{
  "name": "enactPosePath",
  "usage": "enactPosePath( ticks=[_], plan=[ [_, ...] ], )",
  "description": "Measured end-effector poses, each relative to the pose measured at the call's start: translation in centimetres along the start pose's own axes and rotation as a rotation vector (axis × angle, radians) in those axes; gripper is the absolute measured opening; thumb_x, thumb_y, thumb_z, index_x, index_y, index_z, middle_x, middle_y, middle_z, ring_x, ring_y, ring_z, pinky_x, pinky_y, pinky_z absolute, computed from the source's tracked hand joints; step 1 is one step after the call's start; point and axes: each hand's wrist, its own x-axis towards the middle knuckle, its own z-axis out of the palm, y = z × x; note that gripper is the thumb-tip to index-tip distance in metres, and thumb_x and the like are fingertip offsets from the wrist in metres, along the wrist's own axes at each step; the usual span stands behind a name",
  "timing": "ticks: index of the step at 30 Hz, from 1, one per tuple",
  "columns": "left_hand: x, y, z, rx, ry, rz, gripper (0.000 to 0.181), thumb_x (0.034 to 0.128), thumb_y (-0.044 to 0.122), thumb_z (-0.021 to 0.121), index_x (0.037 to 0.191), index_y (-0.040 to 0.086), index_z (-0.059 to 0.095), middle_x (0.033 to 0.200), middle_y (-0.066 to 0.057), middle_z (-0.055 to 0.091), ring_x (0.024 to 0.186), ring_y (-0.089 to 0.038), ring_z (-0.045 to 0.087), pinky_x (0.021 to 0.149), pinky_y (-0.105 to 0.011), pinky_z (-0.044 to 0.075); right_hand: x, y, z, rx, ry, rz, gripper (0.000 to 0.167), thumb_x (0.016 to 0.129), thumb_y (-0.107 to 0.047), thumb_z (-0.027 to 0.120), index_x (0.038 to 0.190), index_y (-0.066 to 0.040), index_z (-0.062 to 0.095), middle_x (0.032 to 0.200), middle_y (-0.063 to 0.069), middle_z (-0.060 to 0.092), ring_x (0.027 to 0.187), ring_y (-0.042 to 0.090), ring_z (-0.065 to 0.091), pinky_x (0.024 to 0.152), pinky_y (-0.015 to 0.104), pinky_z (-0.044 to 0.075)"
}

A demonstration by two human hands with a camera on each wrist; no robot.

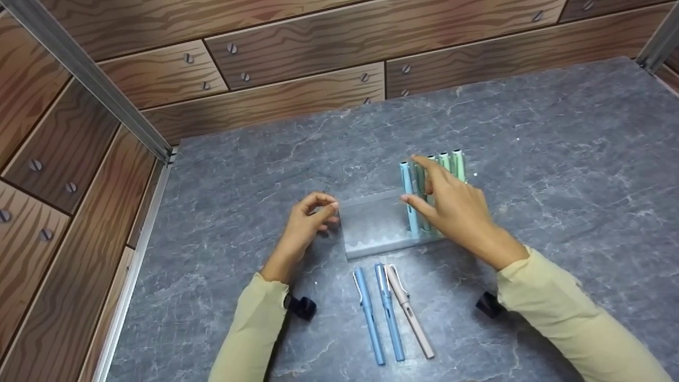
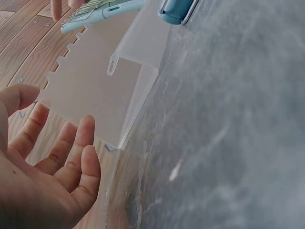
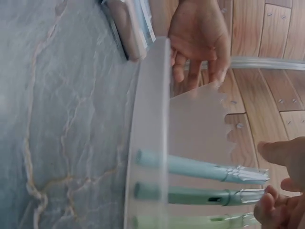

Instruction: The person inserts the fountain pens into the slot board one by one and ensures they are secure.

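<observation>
Right hand (image 1: 457,208) totally blocks the lower parts of the light green pens (image 1: 459,167) in the head view (same hand's cropped in its own wrist cam). Left wrist cuts off a blue pen (image 2: 173,13) up top.

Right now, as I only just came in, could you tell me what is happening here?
A person's left hand pinches an upper corner of a clear pen stand. Their right hand is near the light blue pen, thumb and fingers apart. That pen and green pens rest in the stand's right part; two blue pens and a beige pen lie on the grey table in front.
</observation>
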Motion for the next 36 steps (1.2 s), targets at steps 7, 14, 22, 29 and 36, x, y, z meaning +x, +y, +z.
enactPosePath(
  ticks=[7,14,22,29,36],
  plan=[
    [-0.1,0.0,0.0,0.001,0.005,-0.007,0.013,0.0904,0.015,0.063,0.099,0.006,0.064,0.101,-0.007,0.064,0.078,-0.016,0.069,0.064,-0.028,0.049,-1.6,-0.5,-0.2,0.119,-0.094,-0.038,0.064,0.087,-0.032,0.070,0.140,-0.008,0.042,0.095,0.006,0.060,0.064,0.010,0.049,0.052,0.022,0.042],
    [0.0,0.0,0.0,0.001,0.003,-0.001,0.014,0.0905,0.017,0.063,0.101,0.007,0.064,0.103,-0.007,0.064,0.079,-0.016,0.069,0.066,-0.029,0.049,-3.5,-0.5,0.4,0.183,-0.230,-0.053,0.063,0.084,-0.036,0.072,0.137,-0.010,0.048,0.100,0.005,0.061,0.071,0.007,0.054,0.059,0.021,0.047],
    [0.0,0.0,0.0,-0.013,0.006,-0.008,0.014,0.0901,0.016,0.063,0.100,0.007,0.064,0.102,-0.006,0.065,0.079,-0.017,0.069,0.064,-0.028,0.049,-5.3,0.1,1.0,0.238,-0.447,-0.107,0.062,0.084,-0.043,0.069,0.135,-0.014,0.050,0.105,0.003,0.059,0.077,0.007,0.054,0.067,0.020,0.047],
    [0.0,-0.1,-0.1,-0.019,0.002,-0.001,0.014,0.0900,0.017,0.063,0.100,0.007,0.064,0.102,-0.007,0.064,0.080,-0.019,0.069,0.062,-0.028,0.049,-5.8,0.6,1.8,0.294,-0.548,-0.154,0.065,0.082,-0.041,0.072,0.136,-0.014,0.050,0.106,0.003,0.058,0.084,0.010,0.055,0.073,0.024,0.047],
    [0.0,-0.1,-0.1,-0.003,-0.014,-0.013,0.014,0.0909,0.018,0.063,0.100,0.008,0.064,0.105,-0.007,0.064,0.082,-0.018,0.069,0.064,-0.029,0.050,-5.8,0.8,2.6,0.371,-0.623,-0.154,0.067,0.083,-0.037,0.073,0.138,-0.008,0.048,0.107,0.006,0.058,0.094,0.015,0.055,0.085,0.032,0.050]
  ],
)
